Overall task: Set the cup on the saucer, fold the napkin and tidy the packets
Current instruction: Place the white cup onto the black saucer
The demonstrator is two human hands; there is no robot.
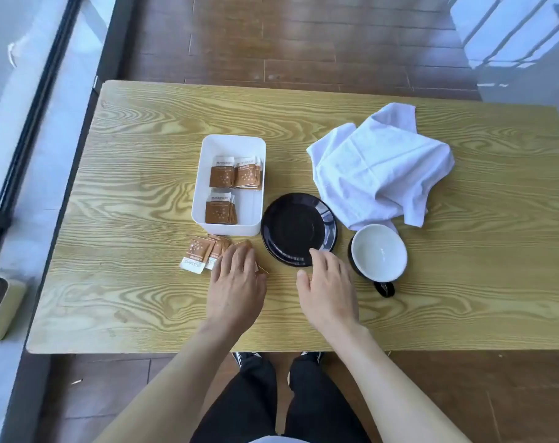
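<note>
Black saucer sits at the centre of the frame on the wood-grain desk, empty. Just to its right stands the cup, white inside and dark outside, upright, with its handle pointing toward the lower edge of the frame. Cup and saucer are close but apart.

The right hand lies flat and released, fingers spread, with its fingertips at the near rim of the saucer. It grasps nothing. The cup lies up and to the right of this hand, and it is by far the nearer hand to the cup. Setting the cup down would likely be a short carry leftward onto the saucer.

The left hand rests palm down, fingers loose, on the loose packets at centre left of the frame. It presses or covers one, but whether it grips one cannot be told. More packets stand sorted in the white tray just above, which nearly touches the saucer's left rim.

The napkin lies crumpled at upper right of the frame, unfolded, its lower corner reaching behind the cup.

The packets are brown with a white band carrying print, and a white starburst pattern. The lettering is too small and blurred to read.
</note>
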